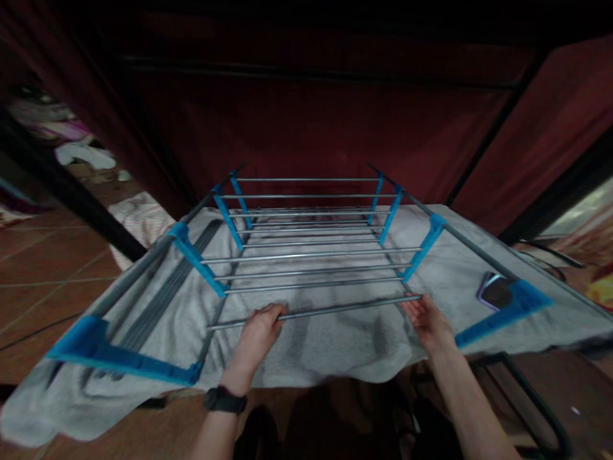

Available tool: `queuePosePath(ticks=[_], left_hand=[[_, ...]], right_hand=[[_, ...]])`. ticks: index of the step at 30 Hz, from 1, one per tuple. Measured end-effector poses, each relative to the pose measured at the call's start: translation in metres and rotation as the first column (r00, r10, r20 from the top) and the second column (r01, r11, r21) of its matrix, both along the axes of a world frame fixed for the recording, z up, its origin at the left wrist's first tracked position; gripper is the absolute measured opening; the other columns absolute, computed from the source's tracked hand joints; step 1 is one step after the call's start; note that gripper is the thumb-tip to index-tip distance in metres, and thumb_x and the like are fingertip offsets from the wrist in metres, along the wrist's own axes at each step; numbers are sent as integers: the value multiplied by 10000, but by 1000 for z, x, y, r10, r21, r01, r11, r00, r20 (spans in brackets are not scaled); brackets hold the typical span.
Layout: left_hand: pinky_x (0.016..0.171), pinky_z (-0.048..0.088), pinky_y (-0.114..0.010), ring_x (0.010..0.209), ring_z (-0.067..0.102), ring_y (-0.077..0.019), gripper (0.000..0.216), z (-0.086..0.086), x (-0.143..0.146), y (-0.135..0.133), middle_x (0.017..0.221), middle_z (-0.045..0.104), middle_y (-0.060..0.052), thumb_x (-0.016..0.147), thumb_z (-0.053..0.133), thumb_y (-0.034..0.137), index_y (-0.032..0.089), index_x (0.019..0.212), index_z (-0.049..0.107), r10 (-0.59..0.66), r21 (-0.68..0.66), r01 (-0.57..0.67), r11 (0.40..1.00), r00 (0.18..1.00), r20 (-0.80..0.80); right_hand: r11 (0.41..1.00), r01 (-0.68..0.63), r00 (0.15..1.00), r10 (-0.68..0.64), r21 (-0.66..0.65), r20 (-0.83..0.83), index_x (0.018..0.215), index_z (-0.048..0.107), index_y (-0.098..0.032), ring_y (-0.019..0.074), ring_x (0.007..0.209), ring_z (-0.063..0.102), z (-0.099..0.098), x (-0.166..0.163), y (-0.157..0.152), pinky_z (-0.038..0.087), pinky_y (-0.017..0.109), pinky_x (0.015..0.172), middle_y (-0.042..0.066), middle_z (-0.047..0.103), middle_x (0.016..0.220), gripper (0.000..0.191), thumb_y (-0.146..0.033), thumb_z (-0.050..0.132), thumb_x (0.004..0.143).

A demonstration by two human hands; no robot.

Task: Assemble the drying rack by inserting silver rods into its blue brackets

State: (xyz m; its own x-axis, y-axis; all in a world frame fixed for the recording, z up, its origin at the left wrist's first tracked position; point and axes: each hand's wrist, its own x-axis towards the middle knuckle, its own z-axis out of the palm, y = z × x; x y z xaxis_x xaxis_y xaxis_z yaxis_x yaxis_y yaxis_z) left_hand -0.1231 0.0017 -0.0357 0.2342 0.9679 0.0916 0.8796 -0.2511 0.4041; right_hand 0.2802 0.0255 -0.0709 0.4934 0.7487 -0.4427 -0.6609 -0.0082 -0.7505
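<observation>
Rods of a clothes drying rack (311, 255) run left to right across the view, parallel to one another, while the rack's long side rails stretch away from the person toward a dark red fabric wall (311, 121). The rack lies opened out flat on a grey towel (335, 345), its blue plastic joints (198, 262) slanting inward on both sides.

The nearest rod (330, 310) sits slightly tilted, its right end a little higher than its left. The left hand (261, 326) is curled over this rod near its left part, fingers wrapped around it. The right hand (426, 316) meets the rod's right end with the palm turned inward; whether its fingers close around the metal cannot be told from here.

A black wristwatch (225, 399) sits on the left wrist. A phone (495, 291) lies on the towel to the right, just beside a blue corner piece and partly covered by it.

Whatever carries the towel is hidden beneath it. The room is dim and the edges are blurred: a pale cloth (141, 220) on the tiled floor (43, 262) at left is hard to make out, and the rack's outer corners are cut off by the towel's folds and the frame edge.
</observation>
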Motion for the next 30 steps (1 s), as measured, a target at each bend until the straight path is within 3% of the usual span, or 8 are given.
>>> queuePosePath(ticks=[7,11,15,19,22,24,27,30], left_hand=[[906,399,-378,951,630,-221,233,14,23,-4,953,693,-85,863,493,85,205,977,658,55,108,-49,993,997,-60],[1004,329,-457,972,599,-240,265,17,14,-3,942,697,-86,866,453,67,211,954,657,199,194,-190,962,980,-28],[1078,211,-574,1083,550,-300,220,18,-2,-4,972,678,-109,864,464,92,206,904,648,441,288,-433,854,897,38],[1052,240,-632,1258,440,-383,187,16,-20,-7,1190,591,-176,853,509,160,175,983,644,634,360,-624,694,766,106],[1017,341,-601,1288,424,-395,262,13,-34,-5,1306,498,-203,844,535,209,163,1090,615,678,352,-711,609,697,235],[955,447,-507,1171,536,-332,322,8,-41,0,1283,501,-200,829,549,203,160,1145,586,635,240,-752,613,651,416],[833,529,-371,939,633,-203,398,2,-46,11,1144,579,-122,784,556,115,189,1174,550,553,-39,-764,645,430,713],[739,541,-285,821,658,-134,428,1,-44,15,1043,609,-43,729,584,57,214,1124,540,455,-279,-723,633,56,889]], right_hand=[[998,-36,997,39,-46,65,766,615,-186,123,718,694,-18,11,1,623,245,686,31,663,800,191,-47,504,836],[995,-8,998,14,-100,65,736,602,-194,114,694,682,-25,20,0,629,256,685,18,648,774,230,-50,472,860],[992,0,997,10,-129,71,724,600,-205,106,693,680,-26,28,0,628,252,710,15,646,771,275,-61,434,890],[986,29,997,-18,-162,70,704,586,-208,101,653,676,-22,29,0,627,238,674,6,635,747,289,-47,430,887],[989,22,996,-10,-143,84,708,578,-208,99,615,665,-22,27,-1,624,236,653,0,629,720,283,-50,425,886],[995,15,995,-6,-100,95,718,574,-210,105,598,661,-21,24,-2,626,251,637,-5,637,710,241,-50,465,861],[998,56,993,-52,-31,107,744,579,-233,125,593,667,-18,18,-4,632,288,601,-20,644,680,220,-23,528,785],[994,107,990,-105,-27,90,739,578,-240,133,587,667,-12,15,-4,628,296,570,-33,628,630,236,-6,544,737]])
